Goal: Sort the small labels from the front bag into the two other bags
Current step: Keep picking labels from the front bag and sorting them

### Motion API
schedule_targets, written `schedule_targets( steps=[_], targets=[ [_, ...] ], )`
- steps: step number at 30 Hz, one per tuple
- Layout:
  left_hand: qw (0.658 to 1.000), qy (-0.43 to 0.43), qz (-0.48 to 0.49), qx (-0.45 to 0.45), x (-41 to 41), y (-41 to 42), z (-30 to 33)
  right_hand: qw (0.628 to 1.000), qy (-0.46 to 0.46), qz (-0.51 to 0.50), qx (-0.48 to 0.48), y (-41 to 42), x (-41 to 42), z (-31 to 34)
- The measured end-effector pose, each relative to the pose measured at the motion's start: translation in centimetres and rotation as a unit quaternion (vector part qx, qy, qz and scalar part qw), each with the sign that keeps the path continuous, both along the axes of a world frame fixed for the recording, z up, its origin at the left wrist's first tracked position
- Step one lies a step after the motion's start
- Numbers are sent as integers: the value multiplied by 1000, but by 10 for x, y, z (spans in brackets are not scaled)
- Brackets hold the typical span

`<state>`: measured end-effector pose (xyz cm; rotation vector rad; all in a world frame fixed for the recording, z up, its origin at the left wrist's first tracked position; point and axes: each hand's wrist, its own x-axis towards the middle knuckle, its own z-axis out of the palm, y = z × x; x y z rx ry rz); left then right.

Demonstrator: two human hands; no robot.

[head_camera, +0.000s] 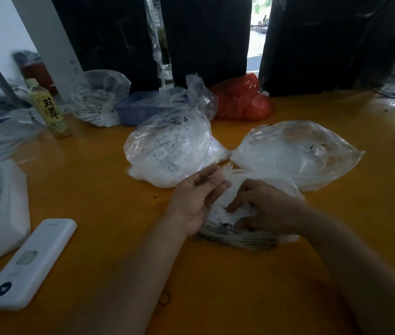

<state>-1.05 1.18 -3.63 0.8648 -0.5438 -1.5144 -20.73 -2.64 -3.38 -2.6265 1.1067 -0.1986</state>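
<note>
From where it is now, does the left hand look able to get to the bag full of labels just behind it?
Probably yes. The left hand hovers right in front of the left bag, with only bare table between them, though its fingers already pinch something small and pale.

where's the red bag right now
In the head view the red bag sits at the table's far edge, right of centre, against the dark curtain. A blue tray lies to its left, and the two clear sorting bags lie nearer the person.
</note>
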Motion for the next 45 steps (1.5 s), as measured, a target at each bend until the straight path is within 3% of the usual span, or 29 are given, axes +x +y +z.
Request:
schedule_targets(
  steps=[14, 19, 22, 25, 31, 39, 45],
  targets=[
    [1000, 3, 13, -20, -2, 0, -2, 999, -40, -18, -17, -1, 1, 5],
    [999, -32, -1, -11, 0, 2, -1, 985, -162, -65, 7, 0, -4, 7],
    [1000, -9, 9, -12, 0, 1, -1, 952, -267, -141, 50, -2, -6, 10],
    [1000, 15, 22, -16, -1, -1, -2, 885, -400, -191, 146, -3, -7, 12],
    [999, 5, 30, -30, -6, -2, -4, 773, -555, -178, 249, -6, -16, 15],
    [999, -1, 11, -33, -5, 0, -3, 755, -595, -162, 222, -3, -15, 22],
    [998, -34, -3, -47, -5, 3, -2, 806, -553, -145, 153, 1, -10, 24]
  ],
)
